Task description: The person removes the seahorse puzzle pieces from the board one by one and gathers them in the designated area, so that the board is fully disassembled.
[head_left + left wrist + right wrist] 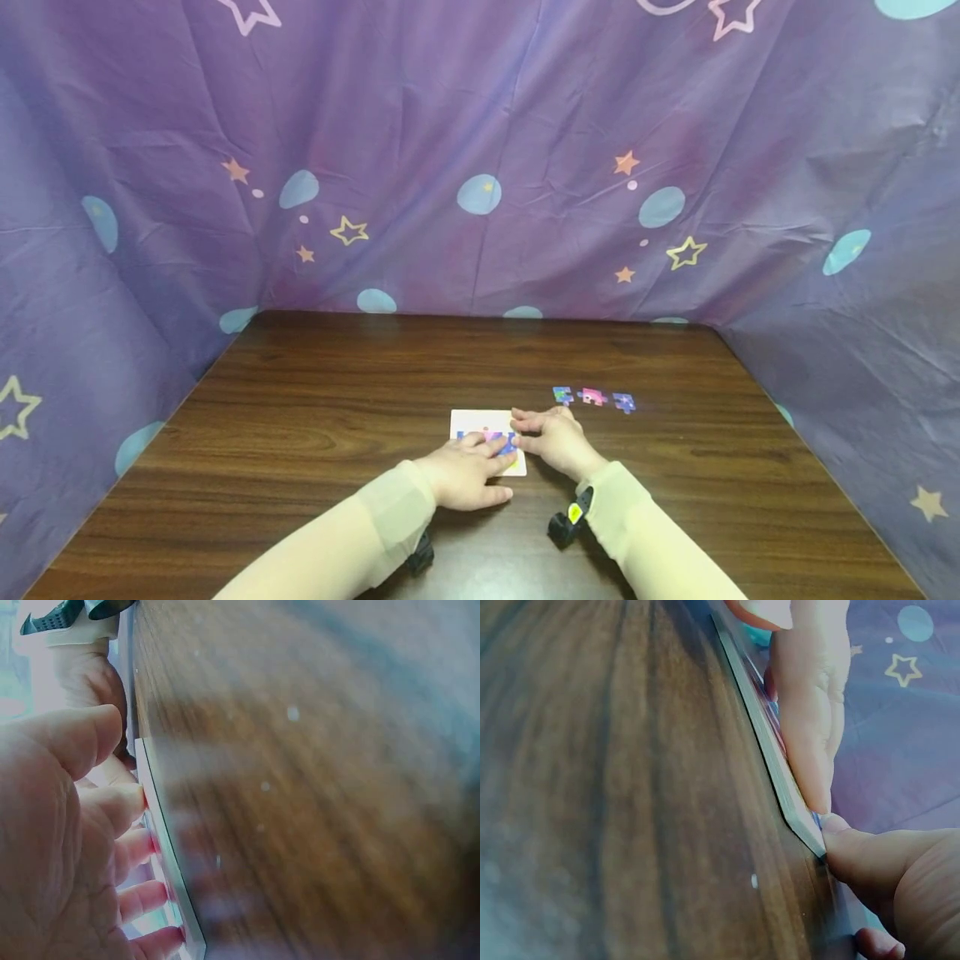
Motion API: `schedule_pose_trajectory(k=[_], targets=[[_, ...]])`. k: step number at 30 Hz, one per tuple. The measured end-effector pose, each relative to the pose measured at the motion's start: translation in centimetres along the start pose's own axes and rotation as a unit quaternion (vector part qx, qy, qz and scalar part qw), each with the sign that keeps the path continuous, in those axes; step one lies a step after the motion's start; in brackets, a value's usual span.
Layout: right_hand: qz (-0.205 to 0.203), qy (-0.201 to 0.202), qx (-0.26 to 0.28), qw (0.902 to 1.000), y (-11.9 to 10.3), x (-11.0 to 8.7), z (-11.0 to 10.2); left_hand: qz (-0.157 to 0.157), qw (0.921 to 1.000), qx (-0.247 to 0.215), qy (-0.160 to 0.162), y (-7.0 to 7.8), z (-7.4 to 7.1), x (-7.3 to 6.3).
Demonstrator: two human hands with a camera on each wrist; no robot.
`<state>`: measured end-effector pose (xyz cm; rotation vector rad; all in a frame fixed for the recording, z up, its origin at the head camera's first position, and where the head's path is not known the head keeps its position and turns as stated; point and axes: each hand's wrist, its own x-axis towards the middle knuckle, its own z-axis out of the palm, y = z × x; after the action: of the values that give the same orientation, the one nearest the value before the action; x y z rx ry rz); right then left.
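Note:
A white puzzle board [467,418] lies flat on the table, with blue, pink and yellow puzzle pieces partly visible on it. My left hand [467,473] rests over its left and middle part, fingers spread and fairly straight, covering much of the picture. At the board's right edge is my right hand [558,442], with its index finger by the upper right corner and its thumb touching the edge lower down. In the right wrist view the right thumb [862,847] meets the board's rim [769,757], close to a left-hand finger [810,712].
Three loose puzzle pieces lie beyond my right hand: a blue and green one [562,395], a pink one [592,397] and a blue-purple one [623,402]. A purple patterned curtain [480,125] encloses the brown wooden table [337,375] at back and sides.

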<state>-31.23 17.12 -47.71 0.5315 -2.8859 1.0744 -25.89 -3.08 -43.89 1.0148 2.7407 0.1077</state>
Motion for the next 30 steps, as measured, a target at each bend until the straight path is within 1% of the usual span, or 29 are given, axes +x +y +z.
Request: schedule_pose_trajectory(k=[5, 8, 12, 15, 20, 25, 27, 30], targets=[[0.004, -0.003, -0.001, 1.0, -0.2, 0.0, 0.0, -0.001, 1.0, -0.006, 0.005, -0.1, 0.0, 0.1], [0.004, -0.001, -0.003, 1.0, -0.1, 0.1, 0.1, -0.005, 0.9998, -0.018, 0.008, -0.3, 0.1, 0.1], [0.009, -0.003, -0.002, 1.0, 0.1, 0.2, 0.2, 0.0, 0.9993, -0.036, 0.006, -0.8, 0.1, -0.2], [0.013, -0.006, 0.003, 0.9999, 0.1, 0.2, 0.1, 0.007, 0.9996, -0.026, 0.006, -1.1, 0.1, -0.6], [0.018, -0.011, 0.007, 0.9998, 0.0, 0.2, -0.1, 0.011, 0.9998, 0.013, 0.009, -1.1, 0.0, -1.1], [0.015, -0.012, 0.008, 0.9998, -0.2, 0.1, -0.2, 0.011, 0.9996, 0.019, 0.02, -0.7, -0.1, -2.0], [0.015, -0.013, 0.008, 0.9998, -0.3, 0.2, -0.2, 0.008, 0.9996, 0.02, 0.016, -0.6, -0.1, -2.5], [0.016, -0.014, 0.004, 0.9998, -0.3, 0.2, -0.2, 0.008, 0.9999, 0.013, -0.001, -0.6, -0.1, -3.2]])
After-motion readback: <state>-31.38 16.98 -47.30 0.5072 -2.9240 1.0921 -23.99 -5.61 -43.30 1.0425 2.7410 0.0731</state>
